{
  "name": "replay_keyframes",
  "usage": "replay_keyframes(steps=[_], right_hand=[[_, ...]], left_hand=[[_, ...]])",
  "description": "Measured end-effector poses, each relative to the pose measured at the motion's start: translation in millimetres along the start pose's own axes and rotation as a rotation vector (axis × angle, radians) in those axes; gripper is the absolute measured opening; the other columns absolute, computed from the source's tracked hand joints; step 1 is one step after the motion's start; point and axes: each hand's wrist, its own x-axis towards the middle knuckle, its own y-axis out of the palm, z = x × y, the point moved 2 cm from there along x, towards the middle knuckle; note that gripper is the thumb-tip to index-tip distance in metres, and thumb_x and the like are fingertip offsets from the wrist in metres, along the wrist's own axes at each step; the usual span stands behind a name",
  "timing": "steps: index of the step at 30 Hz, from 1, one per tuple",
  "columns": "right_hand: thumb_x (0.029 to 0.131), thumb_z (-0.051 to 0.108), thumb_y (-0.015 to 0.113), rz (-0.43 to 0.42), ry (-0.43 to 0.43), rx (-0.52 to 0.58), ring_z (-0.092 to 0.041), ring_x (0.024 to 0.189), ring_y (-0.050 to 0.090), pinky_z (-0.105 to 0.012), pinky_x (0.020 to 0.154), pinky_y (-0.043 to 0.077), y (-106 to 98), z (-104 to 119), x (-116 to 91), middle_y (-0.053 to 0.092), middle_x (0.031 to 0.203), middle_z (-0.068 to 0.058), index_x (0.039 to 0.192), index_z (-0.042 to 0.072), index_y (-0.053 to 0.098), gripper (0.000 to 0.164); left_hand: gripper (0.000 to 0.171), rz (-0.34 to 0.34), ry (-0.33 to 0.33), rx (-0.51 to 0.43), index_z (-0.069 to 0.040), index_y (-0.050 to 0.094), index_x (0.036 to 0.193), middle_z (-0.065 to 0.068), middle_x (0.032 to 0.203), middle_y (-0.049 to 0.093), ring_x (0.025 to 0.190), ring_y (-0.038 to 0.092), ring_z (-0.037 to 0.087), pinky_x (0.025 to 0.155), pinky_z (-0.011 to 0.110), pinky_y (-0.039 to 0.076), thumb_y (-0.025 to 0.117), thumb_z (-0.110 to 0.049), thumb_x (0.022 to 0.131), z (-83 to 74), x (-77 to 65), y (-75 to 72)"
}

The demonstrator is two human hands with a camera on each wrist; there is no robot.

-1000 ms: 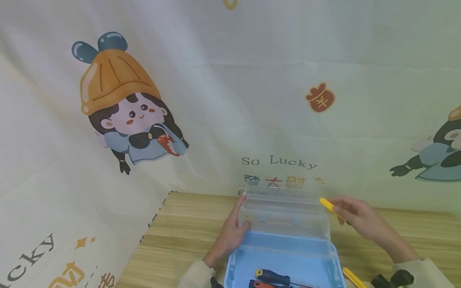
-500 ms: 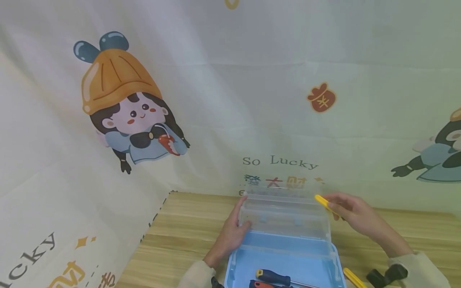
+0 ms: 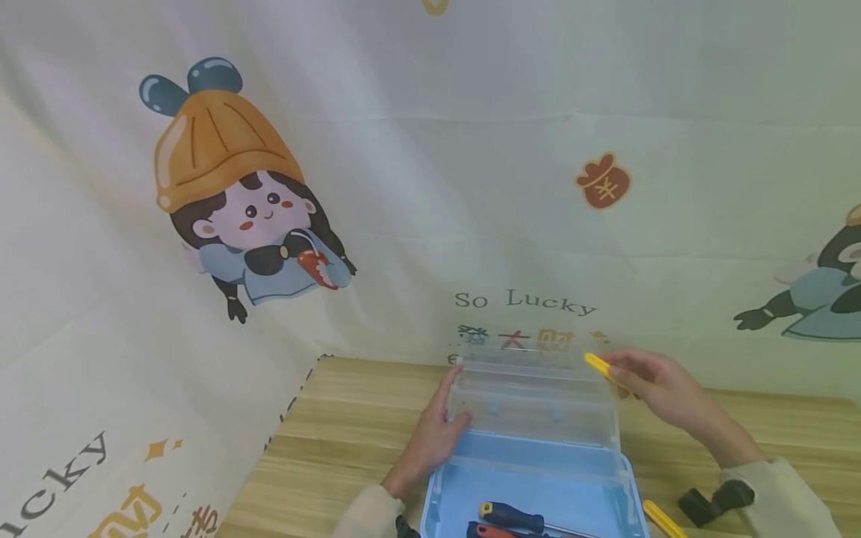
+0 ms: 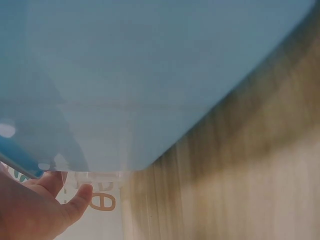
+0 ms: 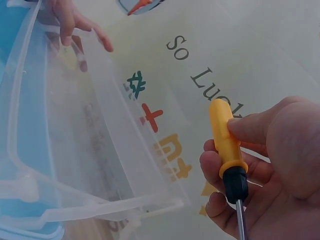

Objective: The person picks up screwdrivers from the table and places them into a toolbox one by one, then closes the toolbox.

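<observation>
My left hand [image 3: 433, 437] grips the left edge of the clear lid [image 3: 531, 415], which stands raised at the back of a blue box [image 3: 531, 486]. In the right wrist view my right hand [image 5: 270, 155] pinches a screwdriver [image 5: 227, 135] with a yellow handle, a black collar and a metal shaft. That hand is just right of the lid's upper right corner in the head view. Inside the box lie a screwdriver with a dark handle [image 3: 511, 515] and a red-and-black handle [image 3: 494, 531], partly cut off by the frame.
On the wooden table [image 3: 350, 418], right of the box, lies a yellow-handled thing [image 3: 662, 517]. A black strap-like piece [image 3: 716, 502] is beside the right sleeve. A printed cloth [image 3: 403, 187] hangs behind the table.
My right hand has moved a little left and slightly up with the screwdriver, closer to the lid's corner. The left hand keeps its grip on the lid.
</observation>
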Motion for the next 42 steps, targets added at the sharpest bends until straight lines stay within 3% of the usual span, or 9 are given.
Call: replay_keyframes(steps=[5,12,18,22,27,35,42], right_hand=[[0.101,0.021,0.055,0.011,0.001,0.007,-0.016,0.078,0.059,-0.027,0.059,0.048,1,4,4,0.067,0.092,-0.01,0.131,0.001,0.059,0.036],[0.101,0.022,0.056,0.018,-0.021,-0.003,-0.013,0.075,0.057,-0.027,0.054,0.045,4,7,9,0.065,0.092,-0.013,0.13,0.002,0.06,0.035],[0.101,0.021,0.057,0.036,-0.052,-0.007,-0.019,0.076,0.059,-0.027,0.056,0.047,7,8,15,0.065,0.092,-0.016,0.13,0.003,0.059,0.035],[0.1,0.017,0.056,0.04,-0.088,0.026,-0.021,0.075,0.06,-0.026,0.054,0.047,9,11,18,0.064,0.088,-0.013,0.132,0.003,0.058,0.034],[0.1,0.015,0.057,0.033,-0.104,0.026,-0.018,0.077,0.061,-0.027,0.052,0.046,12,15,22,0.066,0.095,-0.01,0.131,0.005,0.059,0.032],[0.098,0.012,0.059,0.033,-0.128,-0.013,-0.024,0.076,0.062,-0.032,0.063,0.052,19,15,29,0.066,0.097,-0.009,0.123,0.004,0.063,0.026],[0.098,0.013,0.06,0.052,-0.117,-0.032,-0.019,0.076,0.06,-0.034,0.065,0.053,25,16,33,0.064,0.102,-0.01,0.123,0.006,0.064,0.027]], left_hand=[[0.072,-0.004,-0.002,0.011,-0.032,0.022,0.157,0.006,0.158,0.035,0.137,0.044,0.032,0.112,0.058,0.035,0.053,-0.009,0.097,0.8,1.0,-0.6],[0.071,-0.01,-0.005,0.019,-0.031,0.022,0.158,0.007,0.158,0.036,0.135,0.047,0.032,0.111,0.058,0.036,0.053,-0.01,0.097,1.1,1.0,-0.4],[0.071,-0.006,0.0,0.006,-0.032,0.021,0.158,0.006,0.157,0.037,0.136,0.046,0.031,0.112,0.057,0.036,0.053,-0.01,0.098,1.4,0.4,0.3],[0.07,-0.002,0.009,0.009,-0.032,0.021,0.157,0.006,0.157,0.038,0.137,0.045,0.031,0.112,0.057,0.036,0.053,-0.01,0.098,2.3,0.8,0.1],[0.07,0.0,0.006,0.007,-0.033,0.021,0.157,0.006,0.155,0.039,0.134,0.048,0.031,0.11,0.056,0.039,0.053,-0.012,0.099,2.7,0.5,0.0],[0.069,0.003,-0.005,-0.004,-0.034,0.021,0.157,0.005,0.155,0.04,0.133,0.05,0.03,0.11,0.056,0.039,0.052,-0.012,0.099,2.1,-0.3,-0.3],[0.07,0.008,0.001,-0.009,-0.032,0.02,0.158,0.006,0.157,0.036,0.134,0.048,0.031,0.11,0.057,0.039,0.051,-0.01,0.099,1.1,-0.4,-0.1]])
